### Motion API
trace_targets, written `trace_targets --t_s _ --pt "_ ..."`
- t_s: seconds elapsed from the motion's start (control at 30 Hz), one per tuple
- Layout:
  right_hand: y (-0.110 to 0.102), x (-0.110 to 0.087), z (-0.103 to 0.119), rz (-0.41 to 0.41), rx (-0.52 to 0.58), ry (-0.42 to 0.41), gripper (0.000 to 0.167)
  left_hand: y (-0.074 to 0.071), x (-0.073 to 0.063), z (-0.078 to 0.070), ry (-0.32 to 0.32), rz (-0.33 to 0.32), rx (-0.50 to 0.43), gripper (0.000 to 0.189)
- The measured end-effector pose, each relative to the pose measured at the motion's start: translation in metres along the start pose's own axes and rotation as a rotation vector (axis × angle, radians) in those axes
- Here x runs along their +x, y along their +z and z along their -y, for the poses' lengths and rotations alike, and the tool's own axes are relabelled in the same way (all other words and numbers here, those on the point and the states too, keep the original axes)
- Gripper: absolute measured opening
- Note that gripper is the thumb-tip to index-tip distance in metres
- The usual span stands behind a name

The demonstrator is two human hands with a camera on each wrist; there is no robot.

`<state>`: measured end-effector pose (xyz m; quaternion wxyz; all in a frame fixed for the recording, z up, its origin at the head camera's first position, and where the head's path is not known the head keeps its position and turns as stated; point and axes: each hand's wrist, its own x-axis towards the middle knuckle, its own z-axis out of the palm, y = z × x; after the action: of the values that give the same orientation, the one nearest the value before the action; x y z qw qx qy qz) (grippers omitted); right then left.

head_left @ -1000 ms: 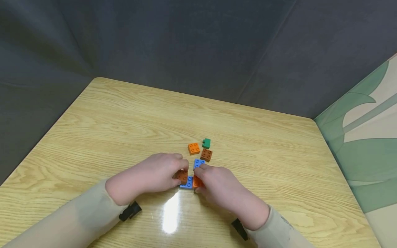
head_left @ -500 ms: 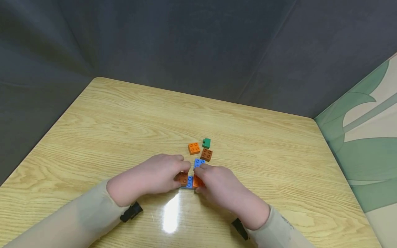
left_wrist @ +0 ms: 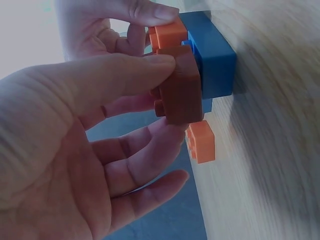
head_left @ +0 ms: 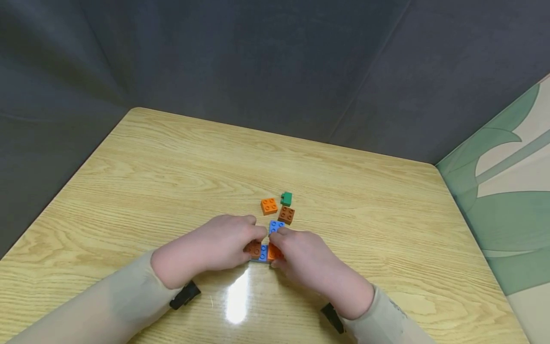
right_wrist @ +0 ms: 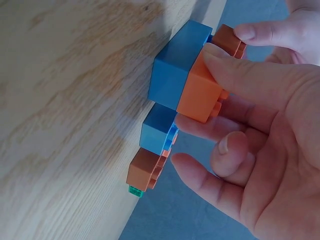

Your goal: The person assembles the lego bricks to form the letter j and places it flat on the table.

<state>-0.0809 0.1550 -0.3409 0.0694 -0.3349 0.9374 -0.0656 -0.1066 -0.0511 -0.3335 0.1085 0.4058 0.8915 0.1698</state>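
My left hand (head_left: 221, 243) pinches a brown toy building brick (left_wrist: 181, 95) between thumb and fingers at the left end of a long blue brick (left_wrist: 218, 57). In the left wrist view the brown brick sits slightly askew over the blue studs; whether it is fully seated I cannot tell. On the right end of that blue brick is an orange brick (right_wrist: 197, 92), which my right hand (head_left: 307, 260) grips with thumb and fingers. Blue studs show between the two upper bricks in the head view. The right hand partly covers the orange brick.
Just beyond the hands stands a smaller blue brick (head_left: 275, 226). Farther back lie another brown brick (head_left: 286, 215), a loose orange brick (head_left: 269, 206) and a green brick (head_left: 286, 198) on its side. The wooden table (head_left: 172, 167) meets a dark curtain at the back.
My left hand has moved slightly right and toward me, lowering the brown brick onto the long blue brick's left end. The right hand holds its place on the orange brick.
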Motion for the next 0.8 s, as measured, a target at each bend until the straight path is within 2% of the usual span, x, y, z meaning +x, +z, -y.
trace_targets --t_s 0.43,0.8 --pt "0.0003 -0.0002 0.0005 -0.006 0.018 0.006 0.03 -0.0003 0.0025 -0.0008 -0.011 0.026 0.001 0.02" --pt "0.0006 -0.0001 0.0011 0.0 0.016 0.02 0.03 0.0032 0.001 0.001 0.011 -0.015 0.001 0.025"
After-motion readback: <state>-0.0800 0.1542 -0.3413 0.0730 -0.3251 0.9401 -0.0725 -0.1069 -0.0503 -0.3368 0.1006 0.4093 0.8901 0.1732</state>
